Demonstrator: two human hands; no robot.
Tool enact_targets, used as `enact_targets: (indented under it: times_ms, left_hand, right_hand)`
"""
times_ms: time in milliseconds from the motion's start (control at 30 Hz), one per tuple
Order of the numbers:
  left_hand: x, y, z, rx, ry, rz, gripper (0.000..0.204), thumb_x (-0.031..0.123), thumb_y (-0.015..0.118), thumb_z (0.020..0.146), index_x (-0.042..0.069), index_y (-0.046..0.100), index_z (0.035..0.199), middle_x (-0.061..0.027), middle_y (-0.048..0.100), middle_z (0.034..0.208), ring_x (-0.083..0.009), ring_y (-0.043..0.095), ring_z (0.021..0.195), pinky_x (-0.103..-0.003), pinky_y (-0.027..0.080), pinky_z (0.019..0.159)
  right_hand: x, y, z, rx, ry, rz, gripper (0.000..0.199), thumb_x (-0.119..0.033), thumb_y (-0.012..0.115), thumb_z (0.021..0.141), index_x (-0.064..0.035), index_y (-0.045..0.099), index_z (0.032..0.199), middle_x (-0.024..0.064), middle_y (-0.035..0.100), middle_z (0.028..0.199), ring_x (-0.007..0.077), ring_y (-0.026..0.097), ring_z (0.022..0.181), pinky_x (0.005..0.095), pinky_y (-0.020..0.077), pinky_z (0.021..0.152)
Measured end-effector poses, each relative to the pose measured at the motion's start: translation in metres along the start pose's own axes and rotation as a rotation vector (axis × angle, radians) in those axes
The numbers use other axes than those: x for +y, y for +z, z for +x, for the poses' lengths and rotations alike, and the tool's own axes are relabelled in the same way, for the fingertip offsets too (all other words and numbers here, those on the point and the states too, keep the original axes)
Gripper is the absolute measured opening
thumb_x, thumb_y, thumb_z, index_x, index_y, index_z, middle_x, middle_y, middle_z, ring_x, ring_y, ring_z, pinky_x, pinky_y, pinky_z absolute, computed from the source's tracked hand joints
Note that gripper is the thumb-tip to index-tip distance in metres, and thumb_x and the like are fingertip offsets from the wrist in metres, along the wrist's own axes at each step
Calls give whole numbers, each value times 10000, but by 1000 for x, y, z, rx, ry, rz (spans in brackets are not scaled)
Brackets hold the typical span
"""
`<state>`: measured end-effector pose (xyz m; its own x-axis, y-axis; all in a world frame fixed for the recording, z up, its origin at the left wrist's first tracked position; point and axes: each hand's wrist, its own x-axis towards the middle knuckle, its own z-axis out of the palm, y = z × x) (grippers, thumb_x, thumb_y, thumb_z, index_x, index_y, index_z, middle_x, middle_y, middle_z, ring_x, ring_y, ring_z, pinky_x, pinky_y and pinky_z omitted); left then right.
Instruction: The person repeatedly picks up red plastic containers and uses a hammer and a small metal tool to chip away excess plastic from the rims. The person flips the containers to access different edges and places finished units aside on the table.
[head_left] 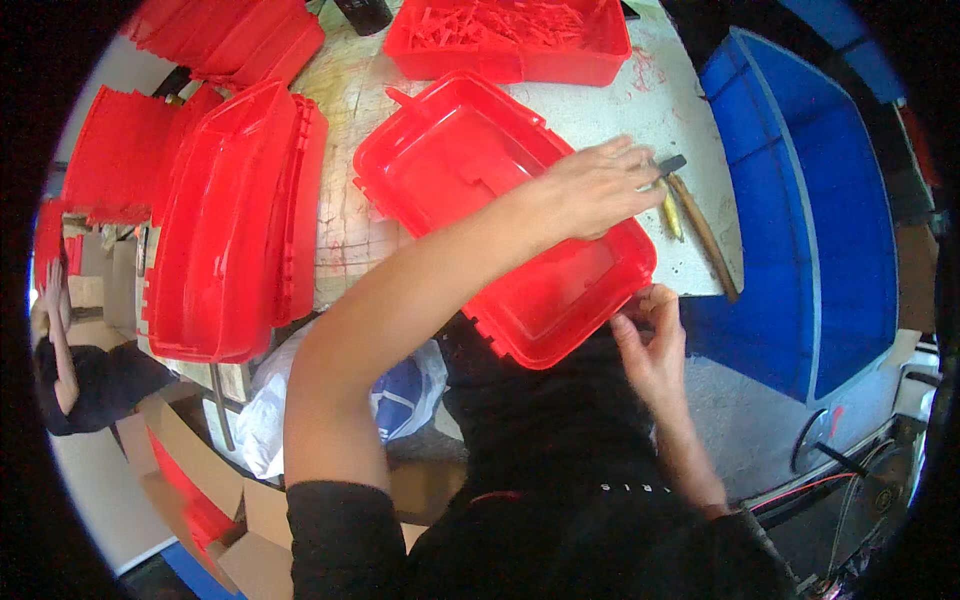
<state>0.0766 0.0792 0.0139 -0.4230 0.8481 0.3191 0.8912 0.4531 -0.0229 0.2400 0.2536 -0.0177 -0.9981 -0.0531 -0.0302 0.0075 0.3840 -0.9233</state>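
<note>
- The red tray (565,285) sat partly over the counter (690,125), its near end past the edge.
- Right hand (657,345): fingers touched the tray's right-hand near corner; I could not tell whether they pinched its rim.
- Left hand (595,190): above the tray, fingers blurred beside the wooden-handled tool (712,245), their grip unclear.

- Bright, even light falls on the pale table (345,230), shadows soft.
- Glossy highlights streak the red tray (480,170), its colour strongly saturated.
- The left hand's (600,185) fingers look slightly motion-blurred.
- The black shirt (560,500) sinks into dark, with little detail.
- Fisheye bending bows the blue crate (850,220) at right; black surrounds the round view.
</note>
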Motion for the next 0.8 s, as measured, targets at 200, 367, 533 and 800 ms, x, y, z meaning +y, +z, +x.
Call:
enact_targets:
  times_ms: [200, 367, 533, 800]
  left_hand:
    - [0, 0, 37, -547, -215, -33, 305, 151, 715, 756, -14, 698, 1012, -201, 727, 866, -361, 722, 851, -476, 573, 758]
    - [16, -66, 11, -398, -485, -44, 381, 76, 621, 775, -90, 640, 1118, -267, 696, 802, -417, 705, 759, -505, 565, 695]
    - [63, -112, -30, -302, -874, -117, 523, 117, 575, 884, -76, 467, 1358, -302, 666, 760, -473, 673, 700, -545, 551, 669]
    - [96, -113, -46, -143, -1036, -137, 682, 101, 596, 844, -18, 353, 1470, -252, 669, 805, -437, 671, 664, -537, 536, 629]
  right_hand:
    - [3, -22, 12, -27, 55, 28, 447, -98, 671, 929, 10, 444, 1298, 151, 703, 1010, 204, 691, 918, 300, 559, 672]
    - [-6, -55, 26, -114, 60, 214, 329, -26, 515, 949, 29, 524, 1273, 103, 646, 1115, 186, 613, 1024, 355, 499, 912]
    - [-32, -59, 43, 14, -309, -353, 456, -138, 704, 865, -13, 538, 1270, 173, 643, 1128, 325, 649, 1055, 393, 528, 888]
    - [-45, -45, 63, 0, -518, -610, 356, -330, 785, 801, -96, 668, 1042, 78, 668, 849, 252, 686, 763, 372, 547, 625]
